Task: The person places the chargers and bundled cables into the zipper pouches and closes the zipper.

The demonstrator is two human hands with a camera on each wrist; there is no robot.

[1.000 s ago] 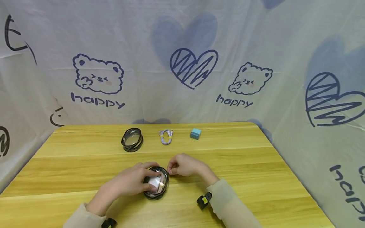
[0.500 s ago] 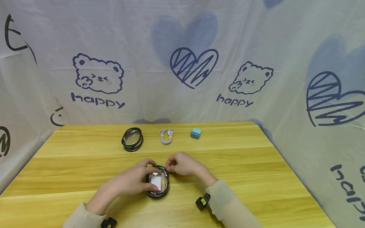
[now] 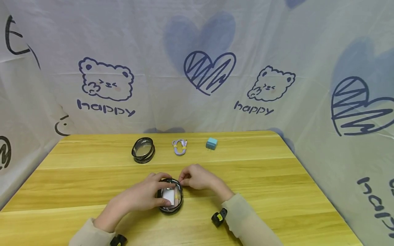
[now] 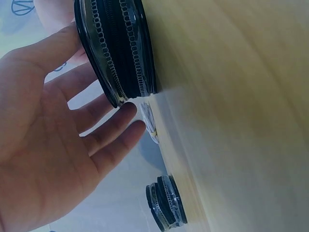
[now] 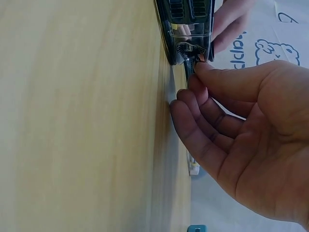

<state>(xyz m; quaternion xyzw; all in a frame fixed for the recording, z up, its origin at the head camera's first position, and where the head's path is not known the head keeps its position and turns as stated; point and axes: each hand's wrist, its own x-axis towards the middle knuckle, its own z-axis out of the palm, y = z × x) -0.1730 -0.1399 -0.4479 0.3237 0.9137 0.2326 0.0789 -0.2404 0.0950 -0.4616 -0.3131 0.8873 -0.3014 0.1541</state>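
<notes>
A round clear zip pouch [image 3: 177, 205] with black edging lies near the table's front. Through its top I see a white charger block [image 3: 168, 195] and a pinkish cable [image 3: 176, 197] with a yellow tie. My left hand [image 3: 143, 194] holds the pouch from the left, thumb and fingers over its rim. In the left wrist view the pouch's zipper side [image 4: 113, 43] faces the camera. At the far right rim, my right hand [image 3: 197, 177] pinches the small zipper pull [image 5: 199, 59] between thumb and forefinger; the fingertips partly cover it.
Along the back of the wooden table [image 3: 252, 177] lie another black-edged round pouch [image 3: 143, 159], a coiled lilac cable [image 3: 179, 147] with yellow ties, and a blue charger block [image 3: 211, 144]. A printed cloth [image 3: 160, 51] hangs behind.
Over the second, the right hand has moved slightly away along the rim, and the pouch has shifted a little to the right. In the last half second almost nothing differs.
</notes>
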